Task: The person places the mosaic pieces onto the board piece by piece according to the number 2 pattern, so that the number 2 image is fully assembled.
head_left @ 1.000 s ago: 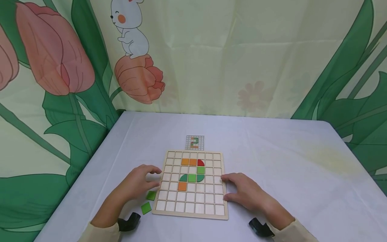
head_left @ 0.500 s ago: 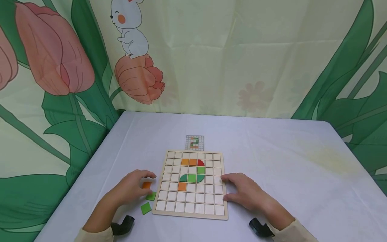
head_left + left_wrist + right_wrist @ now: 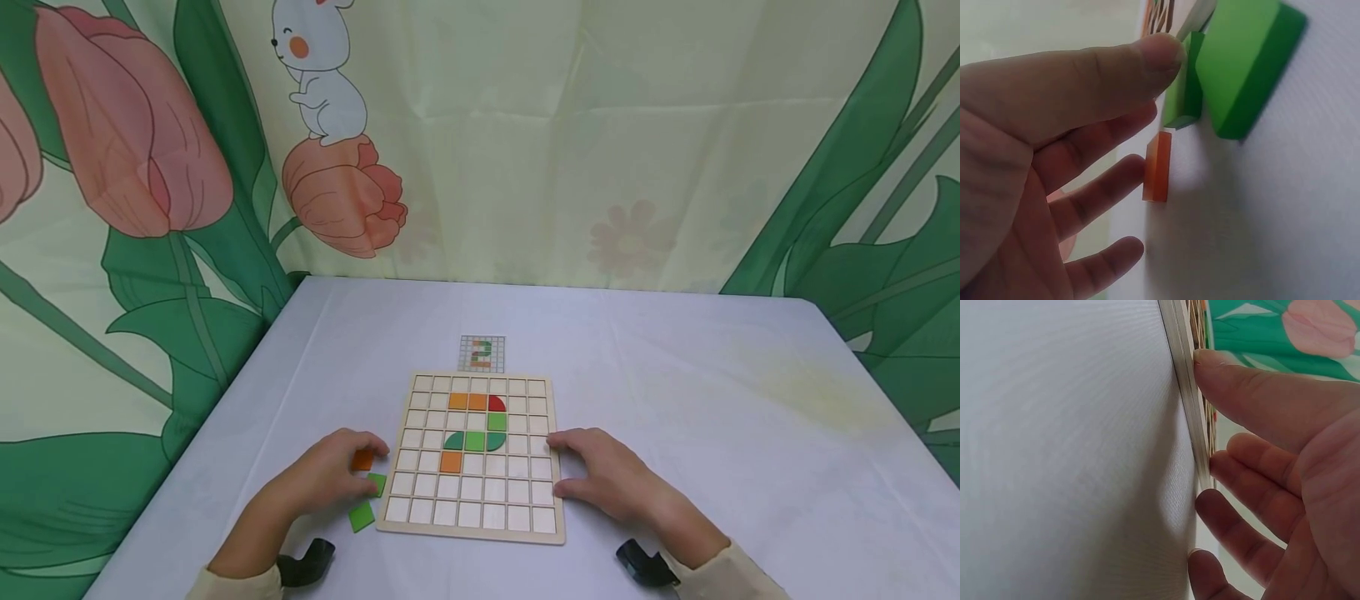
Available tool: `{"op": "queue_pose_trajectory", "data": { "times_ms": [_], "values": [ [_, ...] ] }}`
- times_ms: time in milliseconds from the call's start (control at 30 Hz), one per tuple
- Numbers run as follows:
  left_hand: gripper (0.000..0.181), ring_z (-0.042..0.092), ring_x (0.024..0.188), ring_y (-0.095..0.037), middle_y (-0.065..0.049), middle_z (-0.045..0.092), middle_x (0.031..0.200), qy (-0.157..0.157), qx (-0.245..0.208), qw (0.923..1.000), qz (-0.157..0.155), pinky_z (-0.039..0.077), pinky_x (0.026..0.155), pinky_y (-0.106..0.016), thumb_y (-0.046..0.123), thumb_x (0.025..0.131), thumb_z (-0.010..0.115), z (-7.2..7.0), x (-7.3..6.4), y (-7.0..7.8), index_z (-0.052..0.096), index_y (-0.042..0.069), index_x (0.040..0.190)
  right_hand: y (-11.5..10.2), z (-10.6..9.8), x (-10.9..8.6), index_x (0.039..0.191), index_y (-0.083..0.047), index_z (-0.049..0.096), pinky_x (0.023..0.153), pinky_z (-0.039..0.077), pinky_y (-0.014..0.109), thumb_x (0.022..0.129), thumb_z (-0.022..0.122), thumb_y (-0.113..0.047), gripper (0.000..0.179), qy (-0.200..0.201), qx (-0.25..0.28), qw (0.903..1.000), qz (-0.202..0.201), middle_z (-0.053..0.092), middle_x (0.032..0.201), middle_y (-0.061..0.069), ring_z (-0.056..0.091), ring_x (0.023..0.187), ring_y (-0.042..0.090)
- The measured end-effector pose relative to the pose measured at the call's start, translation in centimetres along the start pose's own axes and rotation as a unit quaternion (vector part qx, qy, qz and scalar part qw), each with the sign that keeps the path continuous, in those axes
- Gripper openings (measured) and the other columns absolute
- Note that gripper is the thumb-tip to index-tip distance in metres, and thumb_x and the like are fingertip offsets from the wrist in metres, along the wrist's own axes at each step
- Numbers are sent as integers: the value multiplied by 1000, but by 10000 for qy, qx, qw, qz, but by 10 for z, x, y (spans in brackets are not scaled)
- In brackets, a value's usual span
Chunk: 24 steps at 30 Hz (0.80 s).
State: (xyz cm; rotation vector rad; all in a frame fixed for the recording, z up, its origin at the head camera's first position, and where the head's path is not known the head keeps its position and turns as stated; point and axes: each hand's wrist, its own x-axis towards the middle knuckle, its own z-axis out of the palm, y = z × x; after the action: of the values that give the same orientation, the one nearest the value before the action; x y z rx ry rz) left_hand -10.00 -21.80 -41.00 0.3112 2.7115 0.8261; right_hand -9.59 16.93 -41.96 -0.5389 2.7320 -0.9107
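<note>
My left hand [image 3: 326,473] hovers at the left side of the wooden grid board [image 3: 555,500], thumb and forefinger apart. Its thumb partly covers a green square tile [image 3: 380,485]; whether they touch I cannot tell. Beneath the fingers lies an orange square tile [image 3: 363,460], seen edge-on [image 3: 1159,167] in the left wrist view. A second green tile [image 3: 362,517] sits nearer me. With thumb and fingertips, my right hand [image 3: 607,473] touches the board's right edge [image 3: 1192,406]. Orange, red and green pieces [image 3: 476,442] fill some cells in a curved pattern.
Behind the board lies a small pattern card [image 3: 482,354] showing a coloured 2 on a grid. A white cloth [image 3: 675,375] covers the table. A printed curtain [image 3: 510,167] hangs behind it. Both wrists carry black devices [image 3: 307,562].
My left hand has drawn back leftward from the board's edge, bringing the orange tile into view. Its thumb now overlaps the nearby green tile. The right hand stays in place.
</note>
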Motion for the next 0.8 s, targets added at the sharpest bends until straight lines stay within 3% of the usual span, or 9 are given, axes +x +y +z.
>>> {"op": "queue_pose_trajectory", "data": {
  "times_ms": [367,800],
  "values": [
    [34,55,100,-17,10,65,101,118,48,9998,-169,47,92,-43,9,74,88,2,2,-3,72,17,103,-1,0,0,132,-8,62,107,37,51,83,81,-21,54,-5,-63,10000,26,60,133,7,49,130,33],
    [37,55,100,-16,9,64,101,-24,-73,9998,-158,47,93,-43,7,73,88,-1,3,-5,70,16,104,-1,0,0,133,-8,62,107,38,51,83,81,-22,55,-9,-17,10000,70,60,133,6,50,129,32]
  ]
}}
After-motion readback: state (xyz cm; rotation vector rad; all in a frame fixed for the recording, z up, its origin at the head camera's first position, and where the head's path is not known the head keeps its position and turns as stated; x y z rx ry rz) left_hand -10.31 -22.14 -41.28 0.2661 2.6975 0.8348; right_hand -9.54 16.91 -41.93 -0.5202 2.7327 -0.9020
